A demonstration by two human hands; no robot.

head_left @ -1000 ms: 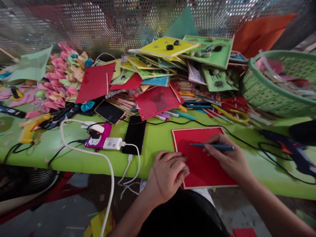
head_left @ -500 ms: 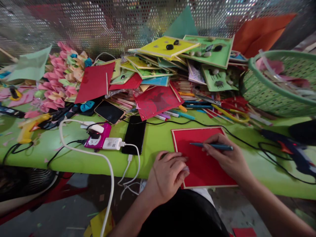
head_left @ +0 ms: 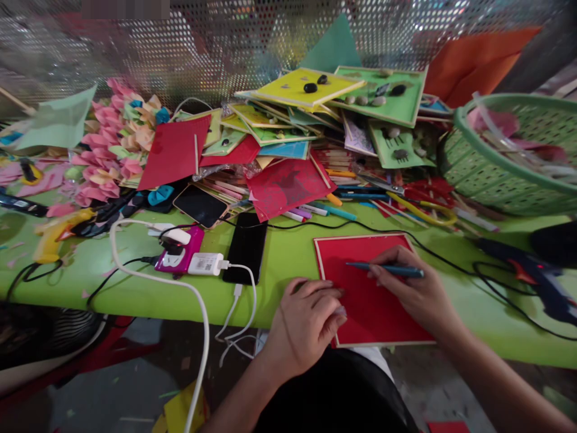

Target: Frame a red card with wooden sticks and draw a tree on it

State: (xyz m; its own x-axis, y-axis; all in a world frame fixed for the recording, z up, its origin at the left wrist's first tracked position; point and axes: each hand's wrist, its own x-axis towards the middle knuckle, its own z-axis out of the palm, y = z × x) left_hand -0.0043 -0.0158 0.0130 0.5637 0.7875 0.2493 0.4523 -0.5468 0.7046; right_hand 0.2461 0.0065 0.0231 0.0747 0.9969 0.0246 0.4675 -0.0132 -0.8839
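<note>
My right hand (head_left: 412, 288) is closed around a blue pen (head_left: 401, 270). The pen's tip points left, over the red card (head_left: 374, 319), though I cannot tell whether it touches. Pale thin strips frame the card, which lies at the front edge of the green table (head_left: 283, 246). My left hand (head_left: 311, 319) rests on the card's left border, its fingers loosely bent and lying on the surface. No marks are visible on the red face. A dark phone (head_left: 246, 246) lies to the left of the card.
A purple power strip (head_left: 192, 246) with white plugs and cables sits left. Behind are piled framed cards (head_left: 311, 90), scissors (head_left: 424, 207) and paper flowers (head_left: 103, 150). At right are a green basket (head_left: 509, 162) and a dark glue gun (head_left: 532, 276); a yellow glue gun (head_left: 56, 234) lies far left.
</note>
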